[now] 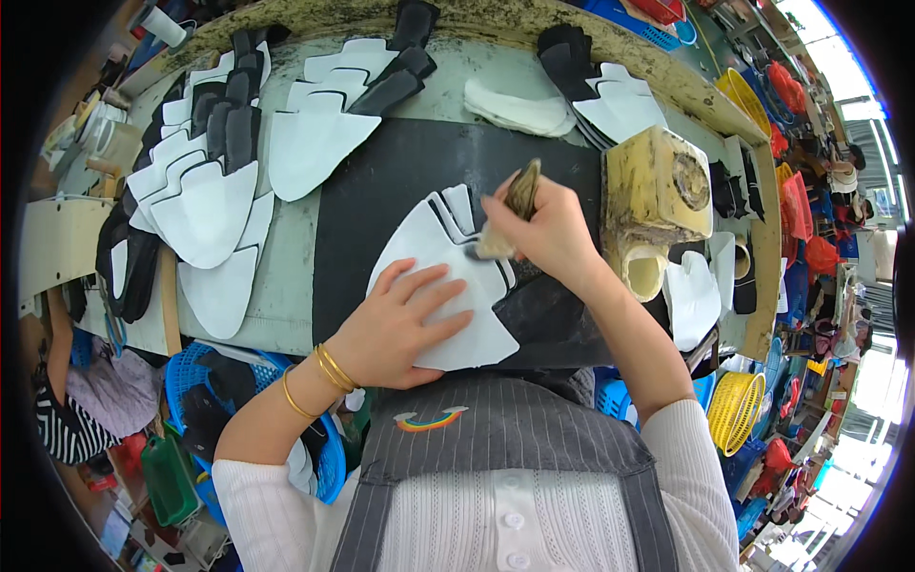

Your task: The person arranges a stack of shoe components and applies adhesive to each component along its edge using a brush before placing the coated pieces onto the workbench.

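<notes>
My right hand [556,232] is closed around a worn glue brush [523,194], its pale bristle end down at the notched edge of a white shoe-upper piece [416,240]. Slight blur softens the brush tip. Fingers spread, my left hand [398,319] lies flat over the lower part of that piece, with gold bangles on the wrist. The piece has black-edged slits along its upper right side and rests on a dark mat [355,195]. Right of the mat stands a stained yellow container [640,172] with a short round spout [644,267] facing me.
Overlapping white-and-black upper pieces [214,214] cover the table's left; others [319,143] fan out at the back. A folded white cloth [519,107] lies beyond the mat. White pieces [691,300] sit right of the container. A raised rim [515,17] borders the table. Blue baskets [329,462] stand below.
</notes>
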`<state>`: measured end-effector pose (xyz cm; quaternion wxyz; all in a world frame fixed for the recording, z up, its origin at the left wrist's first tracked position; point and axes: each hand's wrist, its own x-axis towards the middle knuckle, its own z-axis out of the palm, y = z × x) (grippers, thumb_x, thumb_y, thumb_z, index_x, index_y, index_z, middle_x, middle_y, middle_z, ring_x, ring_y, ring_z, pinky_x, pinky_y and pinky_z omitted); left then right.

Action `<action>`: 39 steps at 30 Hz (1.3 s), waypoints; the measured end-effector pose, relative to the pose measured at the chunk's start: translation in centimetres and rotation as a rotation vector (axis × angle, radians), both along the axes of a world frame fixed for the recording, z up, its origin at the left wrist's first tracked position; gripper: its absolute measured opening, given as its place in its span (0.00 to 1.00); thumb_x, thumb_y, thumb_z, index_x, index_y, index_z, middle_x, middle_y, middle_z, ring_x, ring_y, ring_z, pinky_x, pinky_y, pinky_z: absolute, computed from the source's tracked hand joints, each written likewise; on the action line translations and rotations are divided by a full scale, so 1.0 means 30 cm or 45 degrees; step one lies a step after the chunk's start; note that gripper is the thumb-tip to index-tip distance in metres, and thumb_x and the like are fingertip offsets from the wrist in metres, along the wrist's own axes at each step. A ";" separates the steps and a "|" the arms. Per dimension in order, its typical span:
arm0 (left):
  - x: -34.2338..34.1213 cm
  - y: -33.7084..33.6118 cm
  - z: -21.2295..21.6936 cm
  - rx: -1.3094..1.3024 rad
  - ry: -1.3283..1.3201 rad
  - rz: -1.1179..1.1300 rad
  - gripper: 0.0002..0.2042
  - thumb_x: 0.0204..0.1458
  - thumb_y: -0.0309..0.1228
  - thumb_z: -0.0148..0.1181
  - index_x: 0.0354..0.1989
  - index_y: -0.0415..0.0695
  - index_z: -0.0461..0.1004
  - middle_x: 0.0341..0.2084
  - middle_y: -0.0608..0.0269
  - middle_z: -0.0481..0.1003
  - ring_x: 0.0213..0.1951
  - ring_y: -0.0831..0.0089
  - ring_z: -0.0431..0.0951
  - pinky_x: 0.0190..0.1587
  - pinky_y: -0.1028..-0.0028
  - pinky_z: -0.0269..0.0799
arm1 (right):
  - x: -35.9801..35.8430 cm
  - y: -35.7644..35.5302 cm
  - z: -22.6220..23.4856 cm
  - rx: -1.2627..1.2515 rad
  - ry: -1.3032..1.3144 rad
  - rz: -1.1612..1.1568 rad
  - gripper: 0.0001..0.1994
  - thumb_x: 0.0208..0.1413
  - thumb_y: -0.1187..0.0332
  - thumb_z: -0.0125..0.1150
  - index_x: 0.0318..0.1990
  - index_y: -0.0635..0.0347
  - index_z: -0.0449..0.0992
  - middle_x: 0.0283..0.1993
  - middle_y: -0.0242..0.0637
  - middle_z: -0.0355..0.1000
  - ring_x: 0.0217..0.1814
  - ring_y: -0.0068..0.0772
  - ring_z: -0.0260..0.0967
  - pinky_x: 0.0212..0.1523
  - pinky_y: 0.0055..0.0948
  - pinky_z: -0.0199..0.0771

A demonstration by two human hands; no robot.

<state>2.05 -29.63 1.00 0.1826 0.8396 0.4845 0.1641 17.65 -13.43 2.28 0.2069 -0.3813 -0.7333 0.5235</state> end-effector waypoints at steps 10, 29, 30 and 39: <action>-0.012 0.011 -0.031 0.049 -0.096 0.003 0.32 0.26 0.41 0.68 0.48 0.53 0.70 0.52 0.59 0.63 0.59 0.53 0.56 0.58 0.53 0.50 | 0.070 -0.004 0.004 0.139 -0.202 0.316 0.07 0.48 0.70 0.59 0.25 0.63 0.70 0.18 0.26 0.66 0.15 0.12 0.59 0.14 0.15 0.57; -0.021 0.016 -0.025 0.045 -0.110 0.017 0.31 0.25 0.39 0.68 0.47 0.57 0.71 0.51 0.64 0.63 0.59 0.52 0.55 0.55 0.53 0.52 | 0.012 0.032 0.105 -0.265 -0.111 0.174 0.11 0.49 0.63 0.60 0.28 0.63 0.70 0.19 0.29 0.68 0.14 0.16 0.61 0.15 0.18 0.61; -0.023 0.017 -0.024 0.045 -0.103 0.011 0.30 0.24 0.38 0.67 0.46 0.58 0.72 0.51 0.65 0.64 0.58 0.52 0.55 0.56 0.54 0.51 | 0.068 0.016 0.127 -0.288 -0.118 0.147 0.10 0.49 0.64 0.61 0.28 0.62 0.71 0.19 0.28 0.67 0.14 0.15 0.60 0.14 0.16 0.59; 0.001 0.007 -0.010 0.084 -0.027 -0.022 0.25 0.25 0.38 0.67 0.40 0.62 0.75 0.47 0.67 0.65 0.57 0.53 0.55 0.56 0.55 0.50 | 0.173 -0.113 0.046 -0.131 0.111 0.340 0.06 0.50 0.71 0.60 0.31 0.63 0.73 0.24 0.29 0.71 0.23 0.17 0.67 0.24 0.17 0.68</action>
